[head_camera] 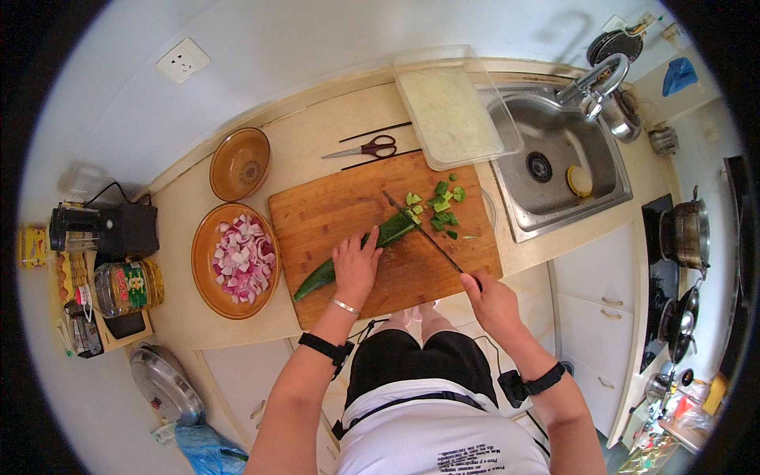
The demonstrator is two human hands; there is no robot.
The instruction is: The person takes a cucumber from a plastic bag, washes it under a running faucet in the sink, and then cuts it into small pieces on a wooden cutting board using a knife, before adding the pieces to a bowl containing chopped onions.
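A long green cucumber (392, 230) lies slantwise on the wooden cutting board (338, 202). My left hand (357, 261) presses on its middle, fingers spread over the skin. In my right hand (493, 300) is the handle of a kitchen knife (436, 246). Its blade, seen almost edge-on, stands at the cut right end of the cucumber. Chopped green pieces (441, 205) are scattered on the board just right of the blade. Left of the board, a brown bowl (202, 285) holds diced red onion (243, 255).
A second brown bowl (228, 157) stands behind the onion. Scissors (371, 147) and dark chopsticks (380, 130) lie behind the board. A clear plastic container (451, 113) overlaps the board's back corner and the steel sink (552, 148). An oil bottle (127, 288) stands far left.
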